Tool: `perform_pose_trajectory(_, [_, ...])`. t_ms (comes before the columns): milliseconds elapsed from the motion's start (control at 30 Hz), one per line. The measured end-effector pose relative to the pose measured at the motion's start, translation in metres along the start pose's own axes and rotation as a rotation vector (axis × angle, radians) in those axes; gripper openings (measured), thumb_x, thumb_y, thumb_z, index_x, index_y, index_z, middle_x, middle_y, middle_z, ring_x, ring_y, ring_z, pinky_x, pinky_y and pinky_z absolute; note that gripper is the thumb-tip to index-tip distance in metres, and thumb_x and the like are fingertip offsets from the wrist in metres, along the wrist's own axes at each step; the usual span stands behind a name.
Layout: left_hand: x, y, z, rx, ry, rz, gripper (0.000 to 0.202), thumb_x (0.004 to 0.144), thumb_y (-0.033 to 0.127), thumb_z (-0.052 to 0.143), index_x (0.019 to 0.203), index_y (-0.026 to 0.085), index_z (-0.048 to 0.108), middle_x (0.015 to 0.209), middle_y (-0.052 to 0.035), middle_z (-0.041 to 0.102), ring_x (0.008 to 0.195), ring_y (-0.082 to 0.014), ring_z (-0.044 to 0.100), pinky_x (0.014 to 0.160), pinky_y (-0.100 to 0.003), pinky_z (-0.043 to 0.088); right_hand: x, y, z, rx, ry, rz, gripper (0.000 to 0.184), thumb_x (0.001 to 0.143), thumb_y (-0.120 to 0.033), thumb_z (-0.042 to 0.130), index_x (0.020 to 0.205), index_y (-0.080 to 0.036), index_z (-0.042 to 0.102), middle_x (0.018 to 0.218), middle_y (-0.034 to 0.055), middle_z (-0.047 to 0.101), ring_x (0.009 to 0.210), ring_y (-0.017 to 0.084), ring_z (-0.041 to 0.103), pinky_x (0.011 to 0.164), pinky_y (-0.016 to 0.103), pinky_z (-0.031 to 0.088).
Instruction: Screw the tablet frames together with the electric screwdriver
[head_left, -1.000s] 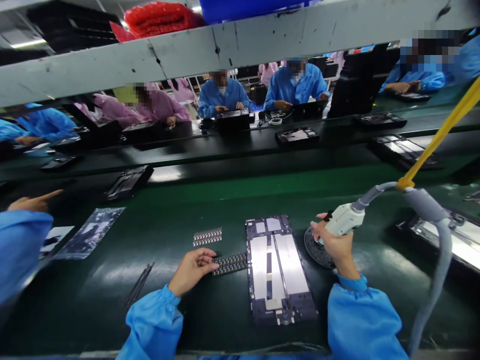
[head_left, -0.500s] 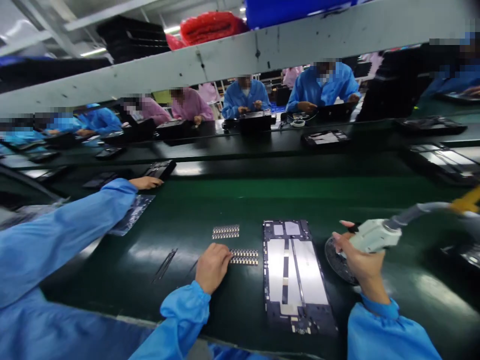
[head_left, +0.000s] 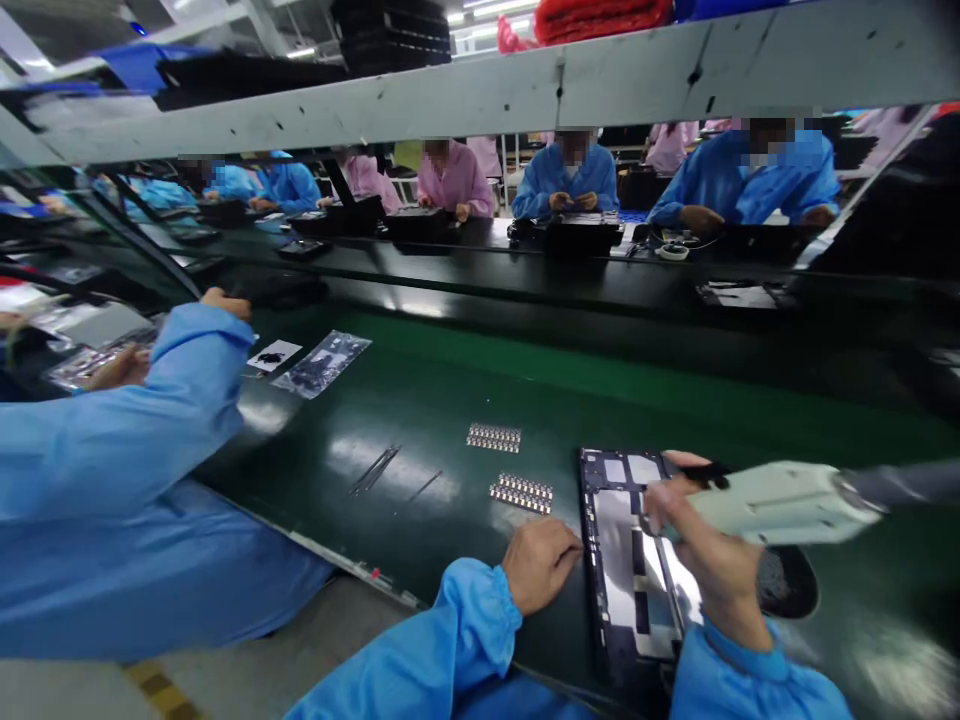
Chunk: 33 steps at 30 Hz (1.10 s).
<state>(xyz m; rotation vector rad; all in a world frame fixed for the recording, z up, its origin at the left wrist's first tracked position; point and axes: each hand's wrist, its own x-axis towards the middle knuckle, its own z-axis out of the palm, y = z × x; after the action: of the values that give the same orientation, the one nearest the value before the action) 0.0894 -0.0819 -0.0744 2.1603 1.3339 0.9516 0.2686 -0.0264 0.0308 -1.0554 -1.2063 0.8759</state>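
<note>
The right hand (head_left: 694,540) is closed around a white driver (head_left: 780,503), holding it over the top of the tablet frame (head_left: 634,570), which lies on the green belt (head_left: 600,400) at about 5 o'clock; the left hand (head_left: 541,562) is loosely curled, holding nothing, knuckles up, touching the frame's left edge; two part strips (head_left: 521,492) lie just beyond it at 12 o'clock; a dark round dish (head_left: 791,585) sits at 3 o'clock of the frame; a co-worker's sleeve (head_left: 150,420) reaches across at 9 o'clock, near a clear bag (head_left: 322,364)
</note>
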Motion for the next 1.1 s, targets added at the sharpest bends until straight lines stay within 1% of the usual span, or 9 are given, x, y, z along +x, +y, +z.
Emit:
perform_pose_trajectory(67, [0.000, 0.001, -0.001, 0.004, 0.018, -0.014, 0.017, 0.092, 0.023, 0.053, 0.094, 0.019, 0.069, 0.085, -0.0046, 0.073, 0.080, -0.0168, 0.066, 0.075, -0.029, 0.053, 0.007, 0.007, 0.023, 0.063, -0.101, 0.024, 0.033, 0.074, -0.031, 0.072, 0.101, -0.019, 0.059, 0.047, -0.0060, 0.056, 0.042, 0.015, 0.054, 0.050, 0.030, 0.048])
perform_pose_trajectory(133, [0.000, 0.001, -0.001, 0.035, 0.041, -0.004, 0.018, 0.092, 0.025, 0.053, 0.099, 0.019, 0.069, 0.083, -0.0051, 0.072, 0.077, -0.0172, 0.066, 0.073, -0.029, 0.053, 0.013, 0.014, 0.040, 0.085, -0.146, 0.054, 0.031, 0.074, -0.029, 0.072, 0.100, -0.017, 0.059, 0.046, -0.0066, 0.055, 0.040, 0.013, 0.051, 0.047, 0.029, 0.046])
perform_pose_trajectory(233, [0.000, 0.002, 0.001, 0.086, 0.072, 0.055, 0.020, 0.092, 0.025, 0.052, 0.102, 0.017, 0.068, 0.081, -0.0056, 0.070, 0.075, -0.0175, 0.065, 0.069, -0.029, 0.053, 0.016, 0.019, 0.054, 0.081, -0.179, 0.074, 0.030, 0.074, -0.028, 0.072, 0.098, -0.016, 0.058, 0.045, -0.0073, 0.054, 0.040, 0.013, 0.051, 0.049, 0.029, 0.046])
perform_pose_trajectory(333, [0.000, 0.002, 0.004, 0.105, 0.081, 0.082, 0.021, 0.093, 0.024, 0.051, 0.103, 0.016, 0.068, 0.080, -0.0057, 0.069, 0.074, -0.0172, 0.064, 0.069, -0.028, 0.053, 0.014, 0.021, 0.056, 0.066, -0.178, 0.077, 0.029, 0.073, -0.029, 0.073, 0.095, -0.016, 0.059, 0.044, -0.0072, 0.053, 0.040, 0.012, 0.050, 0.048, 0.028, 0.044])
perform_pose_trajectory(433, [0.000, 0.001, 0.006, 0.108, 0.079, 0.072, 0.021, 0.093, 0.024, 0.051, 0.103, 0.016, 0.067, 0.080, -0.0055, 0.069, 0.074, -0.0167, 0.064, 0.070, -0.028, 0.053, 0.012, 0.023, 0.054, 0.064, -0.168, 0.102, 0.029, 0.072, -0.030, 0.074, 0.092, -0.016, 0.061, 0.044, -0.0071, 0.052, 0.039, 0.012, 0.049, 0.046, 0.027, 0.042])
perform_pose_trajectory(600, [0.000, 0.002, 0.004, 0.107, 0.079, 0.075, 0.021, 0.092, 0.023, 0.051, 0.103, 0.015, 0.068, 0.081, -0.0055, 0.070, 0.075, -0.0168, 0.065, 0.070, -0.028, 0.053, 0.012, 0.027, 0.055, 0.086, -0.189, 0.134, 0.037, 0.071, -0.028, 0.075, 0.103, -0.015, 0.061, 0.046, -0.0079, 0.051, 0.039, 0.012, 0.049, 0.044, 0.026, 0.042])
perform_pose_trajectory(733, [0.001, 0.004, 0.003, 0.105, 0.093, 0.073, 0.022, 0.093, 0.024, 0.051, 0.102, 0.016, 0.068, 0.081, -0.0051, 0.070, 0.073, -0.0166, 0.065, 0.069, -0.028, 0.053, 0.013, 0.029, 0.056, 0.065, -0.186, 0.124, 0.039, 0.071, -0.029, 0.075, 0.105, -0.015, 0.060, 0.046, -0.0084, 0.050, 0.039, 0.012, 0.049, 0.043, 0.026, 0.042])
perform_pose_trajectory(933, [0.002, 0.005, 0.003, 0.119, 0.086, 0.065, 0.022, 0.092, 0.024, 0.050, 0.102, 0.016, 0.068, 0.080, -0.0053, 0.070, 0.073, -0.0170, 0.065, 0.068, -0.028, 0.053, 0.010, 0.030, 0.055, 0.058, -0.195, 0.099, 0.031, 0.073, -0.029, 0.074, 0.096, -0.017, 0.056, 0.047, -0.0081, 0.052, 0.040, 0.012, 0.050, 0.046, 0.027, 0.043])
perform_pose_trajectory(1100, [0.001, 0.006, 0.003, 0.124, 0.101, 0.053, 0.022, 0.093, 0.025, 0.051, 0.102, 0.014, 0.068, 0.080, -0.0063, 0.070, 0.073, -0.0178, 0.066, 0.068, -0.029, 0.055, 0.001, 0.039, 0.053, -0.092, -0.265, 0.086, 0.025, 0.077, -0.034, 0.070, 0.091, -0.018, 0.056, 0.051, -0.0063, 0.055, 0.046, 0.013, 0.053, 0.053, 0.030, 0.048])
